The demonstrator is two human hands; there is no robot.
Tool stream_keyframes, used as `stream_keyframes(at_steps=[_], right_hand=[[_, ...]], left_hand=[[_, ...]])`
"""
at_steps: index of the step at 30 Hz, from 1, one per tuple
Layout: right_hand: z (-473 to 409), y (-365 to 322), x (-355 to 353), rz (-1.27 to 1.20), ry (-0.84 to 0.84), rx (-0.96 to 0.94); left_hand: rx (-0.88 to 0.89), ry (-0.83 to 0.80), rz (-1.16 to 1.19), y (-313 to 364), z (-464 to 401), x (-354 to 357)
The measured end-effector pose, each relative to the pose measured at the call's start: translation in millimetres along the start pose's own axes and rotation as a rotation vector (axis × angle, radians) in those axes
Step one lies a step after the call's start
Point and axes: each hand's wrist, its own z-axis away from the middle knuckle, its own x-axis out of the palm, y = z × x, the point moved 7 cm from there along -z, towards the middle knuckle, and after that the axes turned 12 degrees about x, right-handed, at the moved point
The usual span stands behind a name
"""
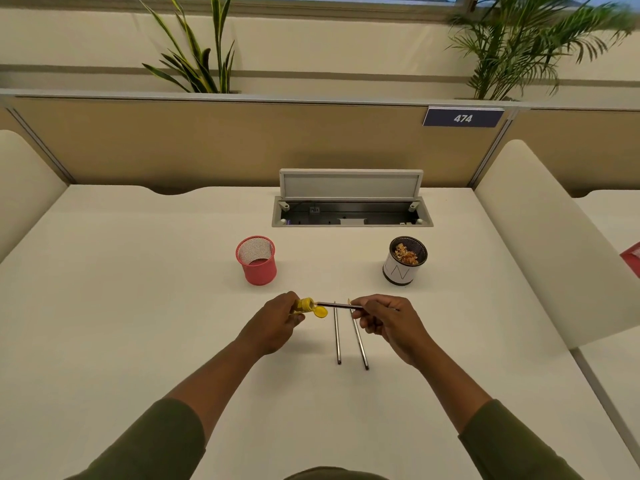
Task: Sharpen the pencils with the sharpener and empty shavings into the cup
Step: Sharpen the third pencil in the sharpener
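Note:
My left hand [273,322] grips a small yellow sharpener [306,304] whose round lid [320,312] hangs open below it. My right hand [388,322] holds a dark pencil [337,305] level, its tip pushed into the sharpener from the right. Two more dark pencils, one on the left [337,337] and one on the right [359,341], lie side by side on the white table under my hands, tips pointing away from me. A white-wrapped black mesh cup [403,263] holding pencil shavings stands at the back right.
A pink mesh cup [257,260] stands at the back left, with nothing seen inside. Behind both cups an open cable hatch [351,211] is set into the table [138,306]. White side partitions flank the desk, and a tan divider with plants runs along the back.

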Motion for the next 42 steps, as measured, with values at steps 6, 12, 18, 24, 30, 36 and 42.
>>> stream_keyframes(at_steps=[6,12,18,24,30,36,42], right_hand=[[-1,0,5,0.094,-0.010,-0.027],[4,-11,-2,0.394,0.130,-0.163],[17,-10,13,1.080,0.216,-0.682],[40,-19,34,1.479,0.154,-1.193],[36,-20,39,1.579,0.185,-1.220],[23,-16,32,1.381,0.233,-0.842],[11,23,26,-0.039,0.102,0.445]], left_hand=[[0.080,-0.038,-0.078,6,-4,1],[0.083,-0.033,-0.032,-2,-5,-5],[0.049,-0.026,0.063,-4,-13,-14],[0.059,-0.115,0.063,-1,-21,-13],[0.159,-0.257,-0.233,7,-24,-5],[0.224,-0.171,-0.340,20,-27,-14],[0.271,-0.130,-0.389,22,-37,-23]])
